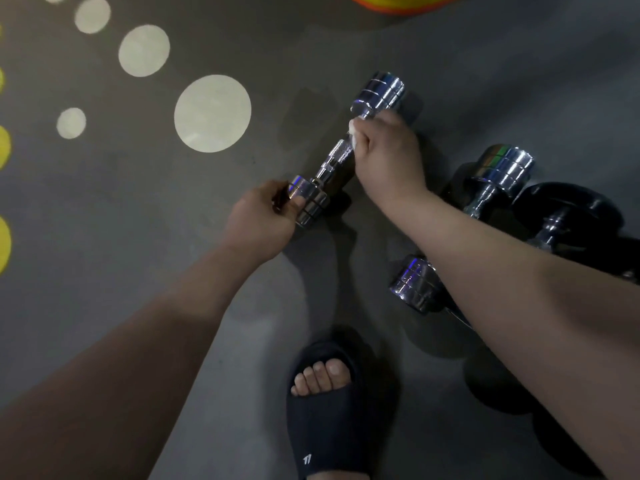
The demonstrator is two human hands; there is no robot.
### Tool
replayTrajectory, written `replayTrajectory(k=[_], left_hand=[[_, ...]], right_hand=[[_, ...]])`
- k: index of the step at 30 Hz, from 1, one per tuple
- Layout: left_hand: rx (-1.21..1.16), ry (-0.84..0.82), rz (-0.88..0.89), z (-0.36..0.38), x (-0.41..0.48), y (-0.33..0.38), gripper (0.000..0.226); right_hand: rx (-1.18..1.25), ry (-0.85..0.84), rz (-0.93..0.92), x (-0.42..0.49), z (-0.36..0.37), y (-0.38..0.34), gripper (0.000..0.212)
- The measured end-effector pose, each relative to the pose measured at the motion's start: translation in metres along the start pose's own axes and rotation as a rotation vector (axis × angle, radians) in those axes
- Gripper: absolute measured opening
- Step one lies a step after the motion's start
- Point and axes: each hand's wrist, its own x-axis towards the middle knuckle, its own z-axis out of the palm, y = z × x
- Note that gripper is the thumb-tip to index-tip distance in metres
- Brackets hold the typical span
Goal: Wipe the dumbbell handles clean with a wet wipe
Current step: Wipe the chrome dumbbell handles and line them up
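A chrome dumbbell (341, 157) lies slantwise over the grey floor, its far head up right and its near head down left. My left hand (261, 220) grips the near head. My right hand (389, 154) is wrapped round the upper end of the knurled handle, with a white wet wipe (354, 133) bunched under its fingers. Most of the wipe is hidden by the hand.
A second chrome dumbbell (498, 174) lies to the right, partly under my right forearm, with a black dumbbell (568, 216) beside it. My foot in a black slide sandal (325, 407) stands at the bottom centre. Pale circles (212, 113) mark the floor; an orange-yellow object (398, 1) sits at the top edge.
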Motion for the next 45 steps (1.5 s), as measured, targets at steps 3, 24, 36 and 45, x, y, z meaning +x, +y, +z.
replayTrajectory(k=[3, 24, 36, 45], left_hand=[[-0.004, -0.012, -0.019, 0.0, 0.001, 0.0, 0.032], [-0.09, -0.004, -0.106, -0.003, 0.007, -0.001, 0.028], [-0.093, -0.007, -0.098, -0.005, 0.006, -0.002, 0.029], [-0.079, 0.003, -0.09, -0.004, 0.007, -0.002, 0.029]], right_hand=[[0.081, -0.089, -0.149, -0.02, 0.002, -0.009, 0.015], [0.191, -0.321, -0.357, -0.028, 0.007, -0.018, 0.014], [0.12, -0.177, -0.185, -0.003, -0.003, -0.004, 0.03], [0.096, -0.191, -0.174, -0.005, -0.008, -0.003, 0.026]])
